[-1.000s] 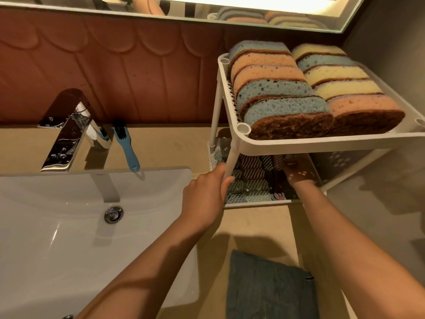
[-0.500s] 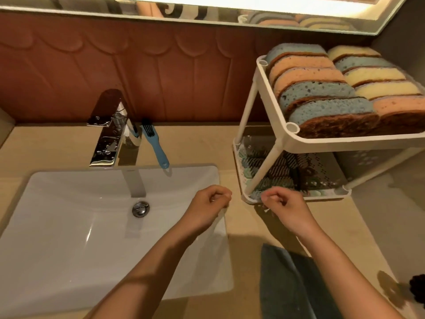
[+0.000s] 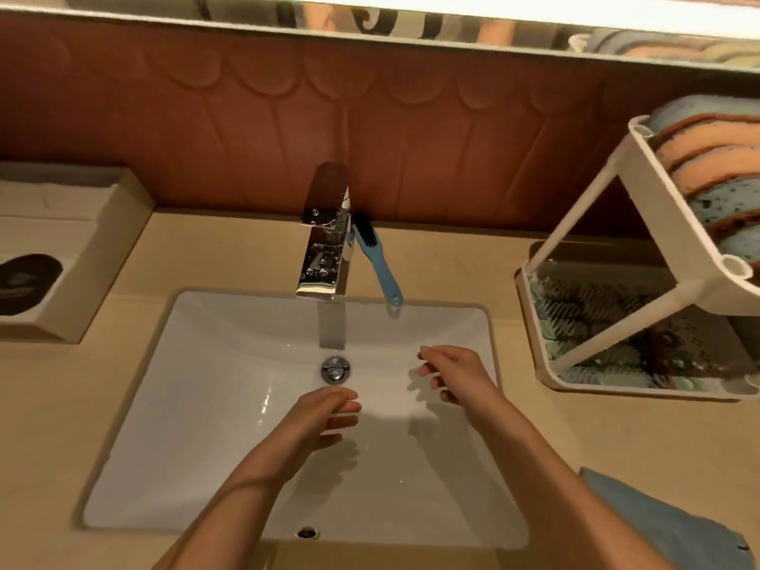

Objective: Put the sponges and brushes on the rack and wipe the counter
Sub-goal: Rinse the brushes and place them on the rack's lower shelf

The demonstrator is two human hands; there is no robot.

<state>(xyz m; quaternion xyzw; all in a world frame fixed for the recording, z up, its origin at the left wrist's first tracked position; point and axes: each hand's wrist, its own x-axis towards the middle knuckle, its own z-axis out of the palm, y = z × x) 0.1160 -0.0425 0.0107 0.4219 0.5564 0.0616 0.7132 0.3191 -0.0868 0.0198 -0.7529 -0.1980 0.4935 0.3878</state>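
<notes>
Two hands, both empty, over the white basin (image 3: 205, 405): left hand (image 3: 325, 413) with fingers straight, right hand (image 3: 456, 376) with fingers loosely spread. Free room all round both; glossy basin walls well apart from either. Ahead of left fingertips: round chrome drain (image 3: 335, 369), then squared chrome faucet (image 3: 325, 257), beaded with droplets. Ahead of right hand: blue-handled brush (image 3: 376, 265), dark bristles, lying on counter (image 3: 617, 438), bristle end just beside faucet, handle tip at basin's back rim. Right of right hand: white plastic two-tier rack (image 3: 658, 224) on counter, near basin's edge. Sponges (image 3: 715, 166), blue and orange with brown scrub backing, packed on edge in top tier; more brushes (image 3: 584, 310) in perforated bottom tier. Beside right forearm: grey-blue cloth (image 3: 666, 524) on smooth beige counter. Far left of left hand: tan box (image 3: 94, 257). Behind: reddish-brown scalloped wall (image 3: 246, 137), mirror (image 3: 411, 22) strip above.
</notes>
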